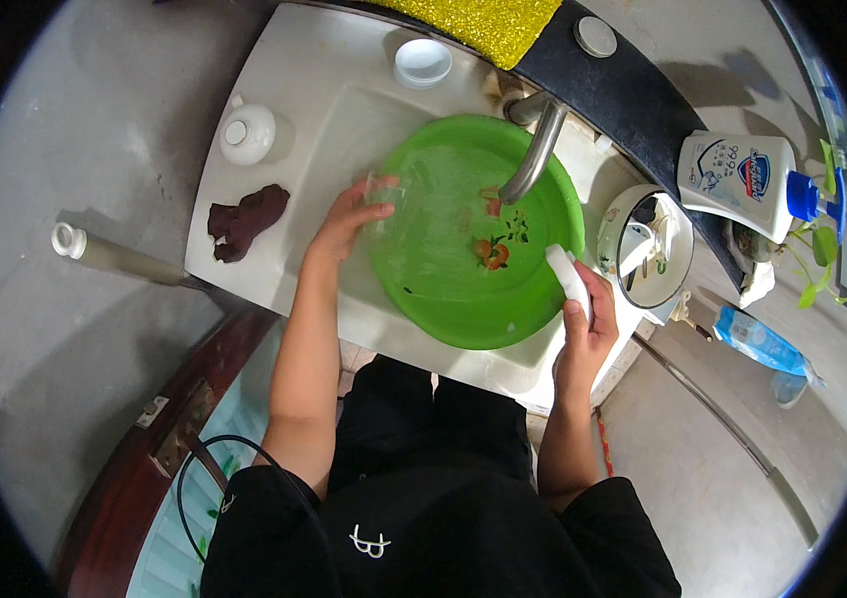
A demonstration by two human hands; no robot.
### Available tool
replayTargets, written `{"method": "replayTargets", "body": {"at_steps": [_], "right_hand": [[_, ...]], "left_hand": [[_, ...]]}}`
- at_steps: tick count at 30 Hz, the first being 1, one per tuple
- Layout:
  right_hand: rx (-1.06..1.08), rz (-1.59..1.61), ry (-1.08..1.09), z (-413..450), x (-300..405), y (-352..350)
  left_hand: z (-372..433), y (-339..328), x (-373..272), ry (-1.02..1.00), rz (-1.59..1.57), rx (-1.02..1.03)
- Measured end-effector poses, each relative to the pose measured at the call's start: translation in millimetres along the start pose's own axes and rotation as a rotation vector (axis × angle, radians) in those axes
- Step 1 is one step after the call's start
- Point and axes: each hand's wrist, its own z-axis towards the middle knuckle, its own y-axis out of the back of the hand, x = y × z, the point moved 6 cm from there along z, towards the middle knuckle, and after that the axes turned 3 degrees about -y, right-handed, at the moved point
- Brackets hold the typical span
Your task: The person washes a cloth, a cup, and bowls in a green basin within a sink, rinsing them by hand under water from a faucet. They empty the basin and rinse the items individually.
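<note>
My left hand (349,217) grips a clear drinking glass (386,202) over the left rim of a green plastic basin (438,299). Between the fingers and thumb of my right hand (589,321) is a white sponge (568,275), held at the basin's right edge. Water fills part of the basin, which sits in a white sink (364,112) and has printed fruit on its bottom. A curved metal faucet (535,153) reaches over it from the back.
White bowls (423,63), a white teapot (248,134) and a dark red cloth (248,223) lie on the counter's left side. An enamel pot (618,224) holding utensils stands right of the basin. A Safeguard pump bottle (737,183) rests on the black ledge (618,90).
</note>
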Motion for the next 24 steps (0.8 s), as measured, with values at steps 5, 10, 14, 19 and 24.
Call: {"method": "replayTargets", "body": {"at_steps": [5,10,14,19,24], "right_hand": [[-0.005,0.061,-0.045,-6.1,1.4,3.8],[-0.013,0.118,0.044,-12.2,14.5,10.2],[0.001,0.135,-0.004,-15.6,10.4,6.8],[-0.054,0.046,-0.103,-13.0,-46.6,4.4],[-0.010,0.197,-0.278,-8.7,-117.9,-17.7]], "left_hand": [[4.2,0.9,4.5,-0.010,-0.034,-0.007],[1.2,-8.1,-9.4,0.004,-0.052,0.021],[-3.5,-3.4,-17.9,0.030,-0.038,-0.008],[-17.4,-4.1,-38.6,-0.060,0.105,-0.103],[-28.7,2.2,-53.2,-0.261,0.407,-0.274]]}}
